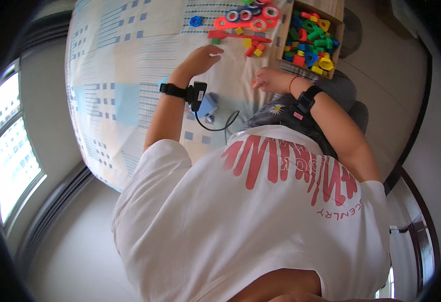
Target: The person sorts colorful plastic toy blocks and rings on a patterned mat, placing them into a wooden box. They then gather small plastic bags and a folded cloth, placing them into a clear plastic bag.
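Note:
My left hand [205,59] hovers over the bed's patterned sheet, thumb and fingers apart with nothing between them. Just beyond its fingertips lie a green cube [215,41] and a red plastic toy wrench [239,36]. Held at the fingertips of my right hand [271,80] is a small orange-red piece [254,84], mostly hidden. Several red and yellow blocks [257,49] lie together beyond that hand. Farther off are an orange plastic toy spanner [226,23], several round rings [245,15] and a blue nut [196,21].
A cardboard box [280,49] at the upper right holds many coloured plastic nuts, bolts and blocks. A light blue device [207,105] with a black cable [218,130] lies by my left wrist. Dark grey stools [352,34] stand beside the bed.

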Available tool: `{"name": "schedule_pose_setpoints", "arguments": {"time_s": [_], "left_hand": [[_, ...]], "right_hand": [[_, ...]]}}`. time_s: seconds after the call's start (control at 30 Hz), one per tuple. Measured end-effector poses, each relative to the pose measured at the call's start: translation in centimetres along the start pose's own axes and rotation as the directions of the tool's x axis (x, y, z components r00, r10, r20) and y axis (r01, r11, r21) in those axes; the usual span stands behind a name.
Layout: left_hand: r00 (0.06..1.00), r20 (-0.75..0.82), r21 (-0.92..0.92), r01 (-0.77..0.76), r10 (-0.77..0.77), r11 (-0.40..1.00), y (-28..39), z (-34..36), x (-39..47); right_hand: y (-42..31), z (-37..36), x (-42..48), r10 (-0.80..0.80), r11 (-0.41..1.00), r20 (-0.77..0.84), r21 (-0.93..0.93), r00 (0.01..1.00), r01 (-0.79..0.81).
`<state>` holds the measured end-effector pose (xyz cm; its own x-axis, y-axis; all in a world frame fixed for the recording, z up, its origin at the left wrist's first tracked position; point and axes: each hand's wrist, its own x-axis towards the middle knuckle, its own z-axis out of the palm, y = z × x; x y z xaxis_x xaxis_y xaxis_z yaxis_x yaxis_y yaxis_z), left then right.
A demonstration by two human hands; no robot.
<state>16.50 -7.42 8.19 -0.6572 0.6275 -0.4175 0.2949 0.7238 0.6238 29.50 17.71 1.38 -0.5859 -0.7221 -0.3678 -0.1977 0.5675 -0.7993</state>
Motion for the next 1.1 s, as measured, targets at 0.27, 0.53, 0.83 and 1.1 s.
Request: {"name": "schedule_pose_setpoints", "arguments": {"time_s": [0.27, 0.53, 0.83, 1.1], "left_hand": [[0.975, -0.196, -0.183, 0.069, -0.105, 0.981, -3.8, 3.5, -0.5], [0.954, -0.285, 0.093, 0.127, -0.095, 0.988, -3.7, 6.9, 4.0], [0.977, -0.197, -0.158, 0.053, -0.084, 0.986, 4.6, 4.5, 4.1], [0.816, -0.331, -0.205, -0.552, 0.473, 0.808, 15.1, 7.6, 6.1]], "right_hand": [[2.7, 1.3, 2.5, 0.063, 0.982, -0.169, -0.163, 0.984, -0.091], [-1.7, -5.5, -5.8, 0.282, 0.815, -0.466, 0.578, 0.839, 0.046], [2.3, -4.9, -10.0, 0.490, 0.871, -0.791, 0.429, 0.367, -0.239], [4.6, -2.1, -9.3, 0.594, 0.781, -0.668, 0.613, 0.447, -0.121]]}}
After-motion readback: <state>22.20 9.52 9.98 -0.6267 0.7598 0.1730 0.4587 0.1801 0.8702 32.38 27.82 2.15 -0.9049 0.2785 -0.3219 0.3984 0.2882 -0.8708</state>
